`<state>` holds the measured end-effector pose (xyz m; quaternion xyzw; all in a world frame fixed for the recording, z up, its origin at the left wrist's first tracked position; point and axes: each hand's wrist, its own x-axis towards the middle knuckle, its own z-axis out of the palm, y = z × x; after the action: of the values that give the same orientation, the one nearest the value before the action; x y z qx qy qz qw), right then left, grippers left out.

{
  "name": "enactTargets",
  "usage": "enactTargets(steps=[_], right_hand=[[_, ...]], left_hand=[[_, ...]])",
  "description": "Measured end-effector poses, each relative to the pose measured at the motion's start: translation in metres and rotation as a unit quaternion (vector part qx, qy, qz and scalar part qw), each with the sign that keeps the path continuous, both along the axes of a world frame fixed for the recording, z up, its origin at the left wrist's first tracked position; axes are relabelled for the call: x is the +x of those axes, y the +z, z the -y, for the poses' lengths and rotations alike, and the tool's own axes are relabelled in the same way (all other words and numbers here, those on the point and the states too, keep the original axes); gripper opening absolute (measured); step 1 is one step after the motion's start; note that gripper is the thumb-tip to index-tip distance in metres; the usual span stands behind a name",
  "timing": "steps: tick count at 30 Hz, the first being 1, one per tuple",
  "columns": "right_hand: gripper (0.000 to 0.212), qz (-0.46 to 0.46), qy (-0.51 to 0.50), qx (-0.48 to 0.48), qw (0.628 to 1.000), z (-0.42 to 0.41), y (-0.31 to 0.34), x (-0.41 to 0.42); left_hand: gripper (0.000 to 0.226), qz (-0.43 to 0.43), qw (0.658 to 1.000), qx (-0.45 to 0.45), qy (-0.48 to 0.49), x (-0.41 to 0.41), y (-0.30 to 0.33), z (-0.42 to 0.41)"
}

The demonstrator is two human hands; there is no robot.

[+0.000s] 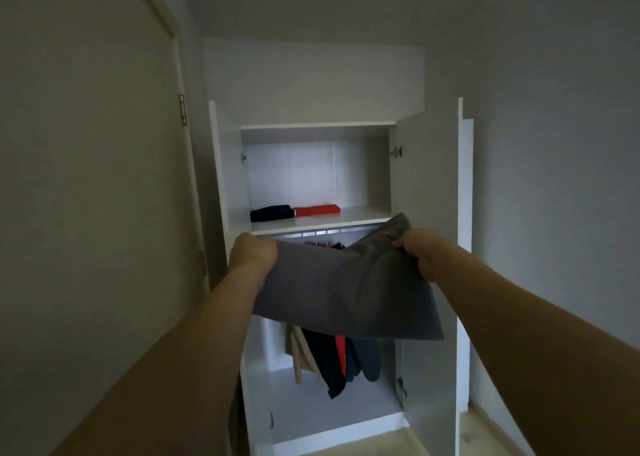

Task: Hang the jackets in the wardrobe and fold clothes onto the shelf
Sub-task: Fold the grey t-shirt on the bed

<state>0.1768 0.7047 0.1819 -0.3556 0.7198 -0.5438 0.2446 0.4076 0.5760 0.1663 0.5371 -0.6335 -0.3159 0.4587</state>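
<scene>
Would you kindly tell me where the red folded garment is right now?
In the head view, the red folded garment lies on the wardrobe shelf, just right of the dark navy folded garment, above the hanging rail.

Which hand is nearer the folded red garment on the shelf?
Right. The right hand sits below and just right of the red garment; the left hand is below, further left.

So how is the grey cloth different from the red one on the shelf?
The folded grey garment is held in the air by the left hand and right hand; the folded red garment lies on the white wardrobe shelf. The grey one looks bigger from here. Both are folded.
</scene>
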Motion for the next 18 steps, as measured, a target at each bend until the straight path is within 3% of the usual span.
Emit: enactTargets(steps=[8, 12, 18], right_hand=[[0.042, 0.077, -0.002, 0.025, 0.997, 0.257, -0.047, -0.109], [0.039, 0.083, 0.015, 0.003, 0.996, 0.387, -0.038, -0.147], [0.035, 0.090, 0.080, -0.025, 0.992, 0.561, 0.017, -0.174]], left_hand=[[0.033, 0.044, 0.998, 0.004, 0.047, -0.102, -0.031, 0.231], [0.028, 0.030, 0.996, -0.011, 0.081, -0.139, -0.012, 0.346], [0.035, 0.041, 0.980, -0.117, 0.158, -0.164, 0.046, 0.503]])
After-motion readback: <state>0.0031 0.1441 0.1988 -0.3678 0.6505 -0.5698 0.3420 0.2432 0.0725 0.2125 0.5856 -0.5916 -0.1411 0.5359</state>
